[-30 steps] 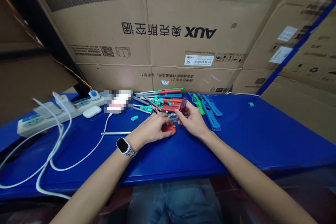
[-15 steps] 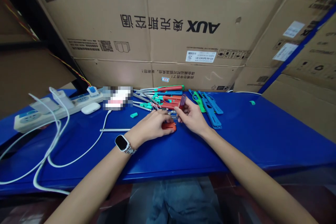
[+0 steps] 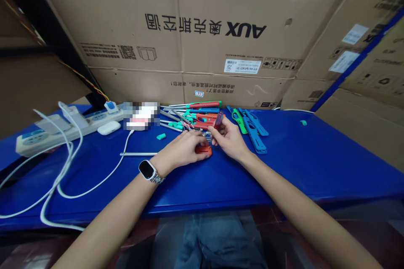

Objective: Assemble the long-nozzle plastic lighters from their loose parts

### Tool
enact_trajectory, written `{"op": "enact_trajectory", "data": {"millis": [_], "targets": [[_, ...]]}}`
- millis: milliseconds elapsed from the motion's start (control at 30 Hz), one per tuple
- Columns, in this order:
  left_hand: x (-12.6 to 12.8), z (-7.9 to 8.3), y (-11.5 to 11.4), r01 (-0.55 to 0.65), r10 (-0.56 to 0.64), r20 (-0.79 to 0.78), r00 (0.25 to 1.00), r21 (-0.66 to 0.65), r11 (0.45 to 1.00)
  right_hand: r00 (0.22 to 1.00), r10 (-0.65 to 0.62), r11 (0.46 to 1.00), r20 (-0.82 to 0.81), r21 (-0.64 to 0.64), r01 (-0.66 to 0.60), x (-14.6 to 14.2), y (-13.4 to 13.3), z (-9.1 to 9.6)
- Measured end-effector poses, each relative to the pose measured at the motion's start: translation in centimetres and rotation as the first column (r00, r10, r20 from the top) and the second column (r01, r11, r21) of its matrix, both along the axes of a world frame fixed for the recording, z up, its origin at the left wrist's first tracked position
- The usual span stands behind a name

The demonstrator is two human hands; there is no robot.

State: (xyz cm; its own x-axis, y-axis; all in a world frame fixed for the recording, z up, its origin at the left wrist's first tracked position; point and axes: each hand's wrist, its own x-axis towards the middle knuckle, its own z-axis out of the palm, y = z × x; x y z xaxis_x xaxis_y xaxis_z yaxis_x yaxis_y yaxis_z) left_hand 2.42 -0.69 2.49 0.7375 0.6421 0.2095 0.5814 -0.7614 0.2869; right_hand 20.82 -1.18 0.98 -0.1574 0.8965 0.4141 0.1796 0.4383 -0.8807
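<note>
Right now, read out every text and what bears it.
"AUX 奥克斯空调": upside down on the cardboard box
"师傅您辛苦了!": same box
"请在搬运时对我温柔些,谢谢您!": same box
"25": on its white label
Rest: too small or blurred.

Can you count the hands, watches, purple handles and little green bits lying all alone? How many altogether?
Hands (left hand, right hand): 2
Watch: 1
Purple handle: 1
Little green bits, one left of the hands, one right: 2
Total: 6
</note>
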Motion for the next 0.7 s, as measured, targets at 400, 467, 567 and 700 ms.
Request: {"op": "enact_trajectory", "data": {"millis": [400, 467, 567, 700], "targets": [[0.01, -0.36, 0.2, 0.016, -0.017, 0.038, 0.999, 0.03, 0.999, 0.996, 0.043, 0.998, 0.073, 0.042, -0.046, -0.09, -0.31, -0.13], [-0.01, -0.35, 0.14, 0.014, -0.015, 0.048, 0.999, 0.024, 1.0, 0.996, 0.045, 0.998, 0.082, 0.038, -0.049, -0.14, -0.26, -0.08], [-0.25, -0.19, 0.07, 0.017, -0.017, 0.105, 0.994, 0.0, 1.0, 0.994, 0.05, 0.998, 0.099, 0.039, -0.054, -0.23, -0.22, 0.02], [-0.29, 0.59, 0.27, -0.015, 0.021, 0.394, 0.919, -0.019, 1.0, 0.993, 0.045, 0.998, 0.112, 0.047, -0.051, -0.3, -0.29, 0.02]]}}
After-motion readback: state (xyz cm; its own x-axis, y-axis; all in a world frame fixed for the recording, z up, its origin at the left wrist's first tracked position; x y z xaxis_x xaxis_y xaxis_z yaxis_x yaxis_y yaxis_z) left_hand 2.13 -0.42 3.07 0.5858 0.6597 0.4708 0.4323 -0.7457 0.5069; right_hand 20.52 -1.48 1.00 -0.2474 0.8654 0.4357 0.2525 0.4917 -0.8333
